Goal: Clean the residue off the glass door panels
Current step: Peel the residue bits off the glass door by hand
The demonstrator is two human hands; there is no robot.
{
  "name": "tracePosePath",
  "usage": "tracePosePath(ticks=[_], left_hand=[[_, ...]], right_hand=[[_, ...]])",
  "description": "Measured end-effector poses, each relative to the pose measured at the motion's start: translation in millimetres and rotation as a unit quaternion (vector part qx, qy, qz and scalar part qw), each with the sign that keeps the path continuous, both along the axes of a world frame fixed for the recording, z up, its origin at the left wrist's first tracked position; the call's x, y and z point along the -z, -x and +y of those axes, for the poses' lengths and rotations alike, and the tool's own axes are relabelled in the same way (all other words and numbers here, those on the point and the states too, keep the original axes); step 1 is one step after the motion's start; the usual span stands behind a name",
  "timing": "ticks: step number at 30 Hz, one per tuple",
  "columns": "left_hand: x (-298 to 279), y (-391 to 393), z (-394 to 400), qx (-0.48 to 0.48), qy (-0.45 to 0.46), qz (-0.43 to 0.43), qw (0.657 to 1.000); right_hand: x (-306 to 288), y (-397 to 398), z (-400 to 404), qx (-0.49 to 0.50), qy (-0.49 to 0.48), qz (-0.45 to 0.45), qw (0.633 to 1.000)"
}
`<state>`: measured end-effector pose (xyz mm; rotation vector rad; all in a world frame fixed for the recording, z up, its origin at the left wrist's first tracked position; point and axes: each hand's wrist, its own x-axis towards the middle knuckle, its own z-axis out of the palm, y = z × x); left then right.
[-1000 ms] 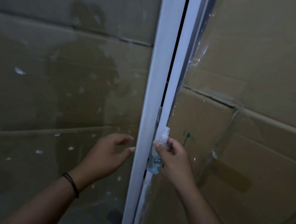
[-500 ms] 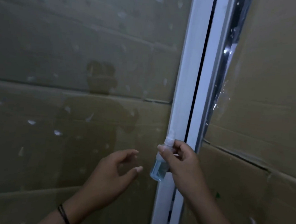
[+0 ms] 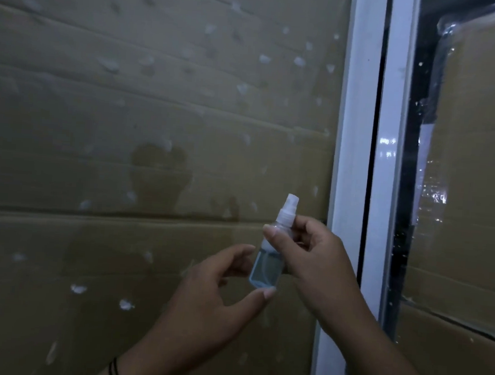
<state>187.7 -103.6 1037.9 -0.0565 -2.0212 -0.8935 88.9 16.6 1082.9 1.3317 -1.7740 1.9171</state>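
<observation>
Nearest, the right hand [image 3: 317, 265] pinches a small clear plastic spray bottle of blue liquid [image 3: 267, 265] upright, the left hand [image 3: 212, 296] cupped loosely beneath it, thumb touching its base, before the white-speckled glass door panel [image 3: 157, 122] and white frame [image 3: 355, 136].

Spray bottle [image 3: 267, 265] clear, pale blue liquid; white door frame [image 3: 354, 136]; brown cardboard [image 3: 119, 237]; whitish residue spots [image 3: 110, 64].

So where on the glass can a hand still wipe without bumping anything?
The left glass panel, speckled with white residue, is open above the hands and leftward. It is crowded by the white frame, where the right hand holds the spray bottle and the left hand reaches.
</observation>
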Motion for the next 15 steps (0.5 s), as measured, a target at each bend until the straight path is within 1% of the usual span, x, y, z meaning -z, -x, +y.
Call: tracePosePath(ticks=[5,9,12,15], left_hand=[[-24.4,7.4,-1.9,-0.014,-0.012,0.046,0.999],[-38.9,17.3,3.7,0.013,-0.026,0.067,0.997],[-47.8,23.6,8.6,0.015,-0.017,0.081,0.996],[-55.9,30.2,13.8,0.009,-0.001,0.104,0.995]], right_hand=[[-22.5,3.2,-7.5,-0.041,0.024,0.038,0.998],[-36.8,14.2,-7.1,-0.056,0.031,0.065,0.996],[-46.2,23.7,-4.0,-0.047,0.025,0.068,0.996],[-55.1,30.8,-0.1,-0.070,0.036,0.090,0.993]])
